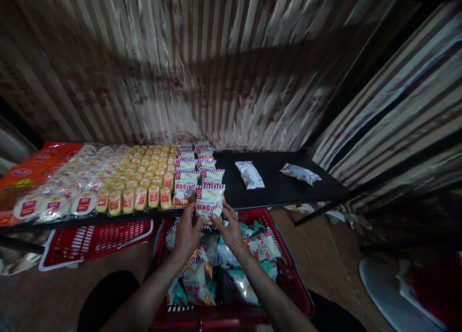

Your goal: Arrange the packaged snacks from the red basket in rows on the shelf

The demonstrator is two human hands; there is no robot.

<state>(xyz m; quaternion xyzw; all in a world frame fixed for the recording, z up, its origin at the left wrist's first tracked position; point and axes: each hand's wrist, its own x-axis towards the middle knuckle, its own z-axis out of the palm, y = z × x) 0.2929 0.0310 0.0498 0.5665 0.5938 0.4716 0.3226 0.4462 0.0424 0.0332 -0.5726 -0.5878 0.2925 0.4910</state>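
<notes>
- Your left hand (187, 233) and right hand (230, 231) gripped a snack packet (210, 201), fingers closed on its lower corners, at the bench (277, 190) front edge.
- Open bench lay at 2 o'clock, around two loose packets (250, 174).
- A red basket (292, 284) sat at 6 o'clock.

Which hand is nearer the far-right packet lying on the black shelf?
Right. The right hand sits below and left of that far-right packet, gripping the held packet at its right edge; the left hand is farther left, on its other edge.
</notes>
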